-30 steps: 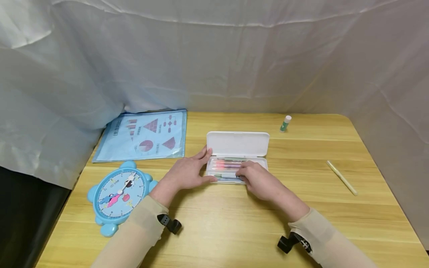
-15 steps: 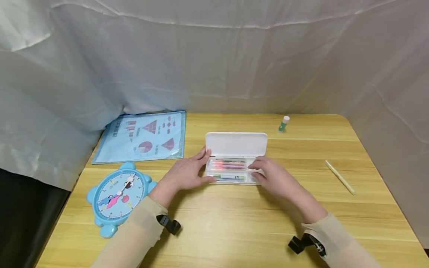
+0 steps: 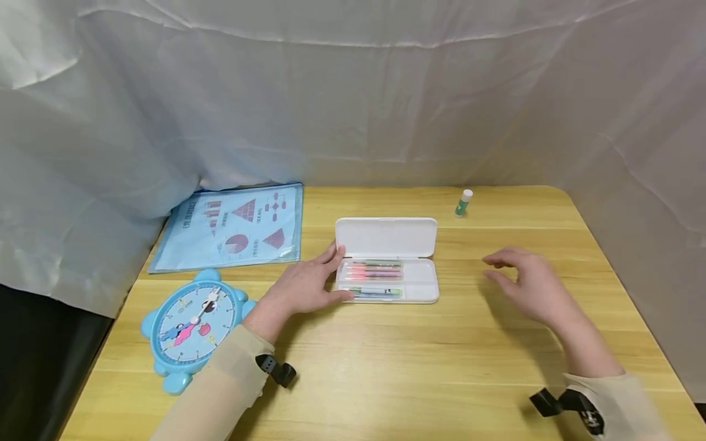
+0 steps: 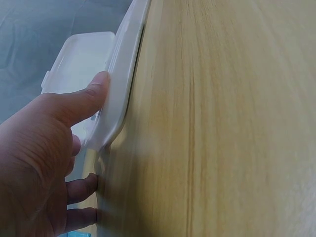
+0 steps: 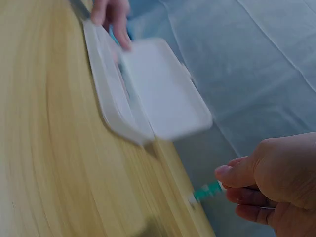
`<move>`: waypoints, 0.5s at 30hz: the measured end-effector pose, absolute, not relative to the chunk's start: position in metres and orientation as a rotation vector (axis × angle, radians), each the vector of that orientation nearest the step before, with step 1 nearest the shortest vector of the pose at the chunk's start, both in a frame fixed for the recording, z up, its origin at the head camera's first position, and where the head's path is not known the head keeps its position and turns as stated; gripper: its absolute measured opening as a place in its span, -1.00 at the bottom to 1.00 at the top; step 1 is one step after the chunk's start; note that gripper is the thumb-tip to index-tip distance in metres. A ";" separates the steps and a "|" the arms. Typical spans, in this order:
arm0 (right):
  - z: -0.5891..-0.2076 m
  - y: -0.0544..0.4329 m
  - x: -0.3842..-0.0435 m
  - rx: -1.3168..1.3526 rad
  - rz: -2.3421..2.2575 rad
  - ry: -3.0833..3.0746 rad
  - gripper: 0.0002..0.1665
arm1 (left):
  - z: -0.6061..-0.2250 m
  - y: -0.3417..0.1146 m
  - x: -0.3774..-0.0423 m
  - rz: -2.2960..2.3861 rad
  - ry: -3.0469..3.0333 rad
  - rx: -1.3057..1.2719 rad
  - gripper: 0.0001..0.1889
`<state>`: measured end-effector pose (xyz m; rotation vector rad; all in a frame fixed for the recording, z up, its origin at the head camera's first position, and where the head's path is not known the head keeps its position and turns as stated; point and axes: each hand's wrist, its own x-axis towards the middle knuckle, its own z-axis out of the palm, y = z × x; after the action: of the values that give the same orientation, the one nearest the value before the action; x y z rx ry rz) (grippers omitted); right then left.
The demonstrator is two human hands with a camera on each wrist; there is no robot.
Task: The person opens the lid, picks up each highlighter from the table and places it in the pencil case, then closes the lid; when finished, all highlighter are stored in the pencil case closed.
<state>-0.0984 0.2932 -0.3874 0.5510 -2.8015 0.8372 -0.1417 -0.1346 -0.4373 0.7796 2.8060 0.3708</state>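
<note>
A white pencil case (image 3: 421, 288) lies with its lid (image 3: 386, 237) raised. Several pens (image 3: 376, 269) with pink, green and blue parts fill its left side. My left hand (image 3: 302, 286) holds the case's left end, the thumb (image 4: 96, 91) on the front rim and the other fingers at the side and back. To the right of the case, my right hand (image 3: 532, 285) is over the table, fingers loosely bent with nothing between them. It hides the pale yellow pen seen there earlier. In the right wrist view, its fingertips (image 5: 224, 170) overlap the distant glue stick (image 5: 207, 191).
A blue toy clock (image 3: 193, 327) lies beside my left forearm. Behind it is a blue printed pouch (image 3: 231, 229). The green glue stick with a white cap stands near the back edge of the wooden table (image 3: 386, 367). Grey cloth (image 3: 353, 110) hangs behind.
My right hand has let go of the pens in the case and moved right, now above where the yellow pen lay. My left hand has stayed on the case.
</note>
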 end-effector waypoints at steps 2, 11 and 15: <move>-0.387 0.309 -0.096 0.506 0.802 -2.800 -0.78 | -0.438 -0.135 -0.141 0.374 2.806 0.776 0.10; -0.400 0.382 -0.086 0.219 0.745 -2.860 -0.70 | -0.440 -0.134 -0.142 0.372 2.807 0.777 0.10; -0.414 0.408 -0.080 0.123 0.715 -2.887 -0.67 | -0.439 -0.134 -0.143 0.367 2.805 0.773 0.10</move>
<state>-0.0803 0.4078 -0.4137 0.1229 -2.8874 0.7152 -0.1426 -0.1343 -0.4385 0.7727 2.8047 0.3671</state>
